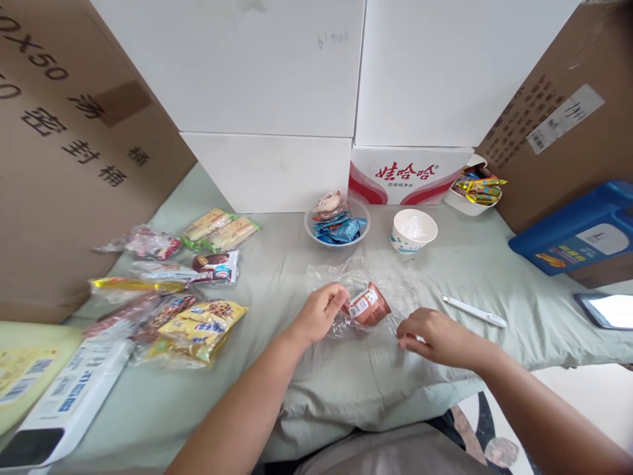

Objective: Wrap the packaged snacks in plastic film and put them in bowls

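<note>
Through the head view I'm looking over a bed-like surface under a pale green cloth. Nearest me, a brown cup lies tipped over on crumpled clear plastic film, between the two hands: at the left hand's fingertips and just short of the right. The right hand is half curled, thumb close to the fingers, over the film's near edge; I can't tell whether it has hold of any. The left hand has thumb and forefinger nearly together against the cup's left end; whether they grip cup or film, I can't make out. Right of the hands I see a slim white tool. Farther off stand a paper cup and a clear bowl of packets, before white boxes.
</note>
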Available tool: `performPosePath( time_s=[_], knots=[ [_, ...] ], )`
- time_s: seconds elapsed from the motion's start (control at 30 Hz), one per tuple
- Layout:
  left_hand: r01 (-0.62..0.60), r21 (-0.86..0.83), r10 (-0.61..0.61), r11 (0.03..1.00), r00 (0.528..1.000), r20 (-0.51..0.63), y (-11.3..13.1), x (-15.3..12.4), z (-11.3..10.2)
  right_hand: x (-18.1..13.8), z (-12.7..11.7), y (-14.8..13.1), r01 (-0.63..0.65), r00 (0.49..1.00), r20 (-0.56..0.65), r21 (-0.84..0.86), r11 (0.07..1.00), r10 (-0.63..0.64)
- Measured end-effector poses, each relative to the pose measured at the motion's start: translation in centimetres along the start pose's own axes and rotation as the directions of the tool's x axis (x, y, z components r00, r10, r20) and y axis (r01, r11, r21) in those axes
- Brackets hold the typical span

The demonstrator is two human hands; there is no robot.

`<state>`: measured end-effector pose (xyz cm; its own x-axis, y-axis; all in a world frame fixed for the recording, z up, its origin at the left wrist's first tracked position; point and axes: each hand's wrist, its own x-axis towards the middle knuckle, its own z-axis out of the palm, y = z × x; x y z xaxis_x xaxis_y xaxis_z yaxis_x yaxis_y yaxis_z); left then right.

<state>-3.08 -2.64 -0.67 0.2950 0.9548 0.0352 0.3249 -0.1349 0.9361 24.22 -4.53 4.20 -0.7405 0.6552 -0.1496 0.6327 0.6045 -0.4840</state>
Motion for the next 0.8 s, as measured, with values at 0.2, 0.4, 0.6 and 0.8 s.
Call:
performPosePath(
  time_s=[0.2, 0.4, 0.6, 0.8],
  knots=[
    [0.1, -0.056, -0.094, 0.993, 0.99, 0.106, 0.3, -0.1, 0.6, 4.5, 0.8, 0.0, -0.026, 0.951, -0.31, -0.037, 0.999, 0.013],
    [0.192, -0.103, -0.17, 0.976, 0.966, 0.194, -0.4, -0.2, 0.9, 6.6, -1.3, -0.3, 0.095, 0.994, -0.031, -0.168, 0.981, -0.101],
    [0.05, 0.204, -0.096, 0.978, 0.969, 0.226, -0.3, -0.4, 1.2, 9.7, -8.3, 1.3, -0.19, 0.889, -0.432, -0.044, 0.981, 0.153],
    [0.006, 0.202, -0.06, 0.979, 0.963, 0.262, -0.9, -0.1, 1.2, 19.2, -12.4, 2.2, -0.542, 0.688, -0.629, -0.115, 0.833, 0.361]
  ],
)
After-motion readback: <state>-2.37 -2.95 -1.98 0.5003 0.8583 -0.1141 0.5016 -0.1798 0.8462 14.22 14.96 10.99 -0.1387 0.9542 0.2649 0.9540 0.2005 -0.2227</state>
